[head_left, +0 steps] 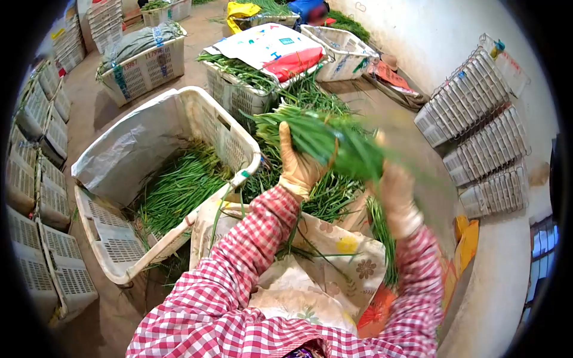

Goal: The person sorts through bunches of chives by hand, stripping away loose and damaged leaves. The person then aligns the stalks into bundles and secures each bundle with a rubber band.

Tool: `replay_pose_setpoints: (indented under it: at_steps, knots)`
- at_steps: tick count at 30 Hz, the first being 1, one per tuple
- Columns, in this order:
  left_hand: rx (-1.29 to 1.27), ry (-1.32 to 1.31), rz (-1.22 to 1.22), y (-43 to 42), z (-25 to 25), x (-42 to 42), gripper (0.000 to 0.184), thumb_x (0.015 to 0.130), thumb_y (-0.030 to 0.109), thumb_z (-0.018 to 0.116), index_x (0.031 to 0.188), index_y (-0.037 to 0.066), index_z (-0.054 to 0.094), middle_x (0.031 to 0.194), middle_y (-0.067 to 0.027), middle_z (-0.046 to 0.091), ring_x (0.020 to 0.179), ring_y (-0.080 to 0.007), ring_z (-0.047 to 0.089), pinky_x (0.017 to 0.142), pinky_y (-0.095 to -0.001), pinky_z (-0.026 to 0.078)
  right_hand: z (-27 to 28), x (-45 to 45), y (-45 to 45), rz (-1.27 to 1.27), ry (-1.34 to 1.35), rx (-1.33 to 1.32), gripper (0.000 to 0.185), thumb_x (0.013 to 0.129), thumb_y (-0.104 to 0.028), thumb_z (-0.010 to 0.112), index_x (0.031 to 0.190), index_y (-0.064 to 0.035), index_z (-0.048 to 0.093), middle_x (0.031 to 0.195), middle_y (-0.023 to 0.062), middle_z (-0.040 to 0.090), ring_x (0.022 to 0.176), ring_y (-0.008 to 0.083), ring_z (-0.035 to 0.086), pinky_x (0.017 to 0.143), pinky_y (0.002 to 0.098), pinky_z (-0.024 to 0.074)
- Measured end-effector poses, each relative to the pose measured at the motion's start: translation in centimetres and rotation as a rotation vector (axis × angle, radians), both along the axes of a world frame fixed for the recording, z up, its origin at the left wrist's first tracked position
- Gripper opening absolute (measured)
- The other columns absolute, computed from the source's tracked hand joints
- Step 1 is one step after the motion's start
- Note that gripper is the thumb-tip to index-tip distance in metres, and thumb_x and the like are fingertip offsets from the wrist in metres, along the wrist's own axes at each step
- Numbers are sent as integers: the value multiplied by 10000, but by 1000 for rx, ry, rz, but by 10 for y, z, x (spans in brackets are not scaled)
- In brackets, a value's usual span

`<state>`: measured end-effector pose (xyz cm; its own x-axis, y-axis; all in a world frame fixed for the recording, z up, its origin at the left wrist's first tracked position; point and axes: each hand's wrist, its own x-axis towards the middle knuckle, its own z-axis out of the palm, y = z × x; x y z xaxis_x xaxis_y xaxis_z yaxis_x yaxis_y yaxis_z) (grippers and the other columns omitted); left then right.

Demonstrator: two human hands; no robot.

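A bunch of long green chives (pixel 349 146) is held up in front of me, its pale ends to the left. My left hand (pixel 301 166), in a cream glove, grips it from below with the thumb up along the near side. A thin brown strip crosses the bunch beside these fingers; whether it is a band I cannot tell. My right hand (pixel 399 194), also gloved, is at the leafy right end, smeared by motion, so its fingers are unclear. Loose chives (pixel 334 200) lie heaped beneath the bunch. A flower-patterned cloth (pixel 340 250) covers my lap.
To the left stands a white crate (pixel 173 238) with chives (pixel 185 188) inside. Behind the heap is a crate (pixel 239 92) topped with a printed sack (pixel 268 48). Stacked crates line the left side and the right wall (pixel 471 95). More filled crates stand farther back.
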<state>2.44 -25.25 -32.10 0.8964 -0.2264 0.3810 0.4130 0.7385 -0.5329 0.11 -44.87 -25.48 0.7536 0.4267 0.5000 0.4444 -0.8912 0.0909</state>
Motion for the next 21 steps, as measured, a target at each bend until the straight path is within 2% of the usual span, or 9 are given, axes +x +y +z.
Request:
replay_pose_setpoints:
  at_steps: [1, 5, 6, 9, 11, 12, 14, 18, 21]
  knots:
    - [518, 149, 253, -7, 18, -10, 830, 796, 672, 560, 1353, 76, 406, 1401, -135, 423, 1245, -294, 452, 1052, -471, 368, 63, -1, 17, -251, 10, -370, 539, 797, -228, 682, 1275, -57, 499, 980, 144, 651, 818, 294, 659, 665, 349, 535]
    - [1010, 6, -103, -8, -53, -51, 915, 862, 643, 483, 1442, -16, 224, 1445, -214, 342, 1308, -341, 386, 1054, -464, 351, 131, 64, 51, -18, -147, -301, 433, 844, -226, 663, 1245, -117, 542, 659, 94, 602, 530, 202, 617, 486, 335, 522]
    - [1102, 1, -199, -11, -81, -64, 894, 874, 626, 477, 1433, -29, 241, 1429, -240, 354, 1285, -346, 414, 1029, -453, 388, 145, 66, 67, -203, -90, -455, 386, 889, -210, 613, 1254, -113, 536, 668, 93, 618, 534, 161, 615, 426, 303, 503]
    - [1119, 217, -437, -15, -146, -103, 546, 973, 461, 401, 1286, 14, 435, 1202, -159, 566, 1037, -246, 593, 847, -343, 517, 136, 116, 43, 203, -471, -448, 367, 917, -147, 558, 1274, -68, 514, 650, 81, 599, 500, 130, 583, 372, 266, 472]
    - [1225, 236, -515, -16, -168, -121, 446, 999, 407, 376, 1226, 44, 502, 1134, -117, 617, 945, -205, 638, 776, -296, 543, 107, 128, 61, -257, -12, -613, 400, 921, -67, 511, 1314, -13, 464, 666, 88, 608, 515, 140, 596, 363, 269, 473]
    - [1343, 189, -549, -13, -170, -128, 436, 998, 398, 383, 1217, 44, 512, 1134, -113, 616, 935, -199, 640, 765, -284, 540, 72, 157, 41, -86, -66, -1027, 353, 917, 4, 448, 1269, 26, 472, 629, 83, 583, 485, 134, 571, 347, 259, 459]
    - [1391, 117, -557, -10, -170, -128, 374, 978, 363, 444, 1160, 54, 549, 1059, -89, 647, 902, -171, 644, 775, -272, 517, 83, 155, 62, -201, -15, -886, 354, 904, 48, 417, 1250, 18, 484, 599, 70, 553, 456, 122, 535, 346, 254, 455]
    - [1364, 45, -500, -10, -166, -131, 343, 986, 333, 432, 1111, 40, 560, 981, -115, 662, 835, -165, 641, 725, -260, 502, 86, 176, 66, -164, -272, -546, 327, 899, -9, 480, 1218, 13, 549, 691, 70, 612, 512, 155, 585, 448, 309, 523]
    - [1437, 62, -556, -13, -167, -128, 318, 997, 299, 408, 1072, 25, 551, 924, -145, 664, 742, -175, 641, 607, -232, 486, 76, 179, 58, -350, 344, -1090, 139, 887, -41, 520, 943, 19, 633, 846, 142, 694, 774, 253, 693, 691, 390, 565]
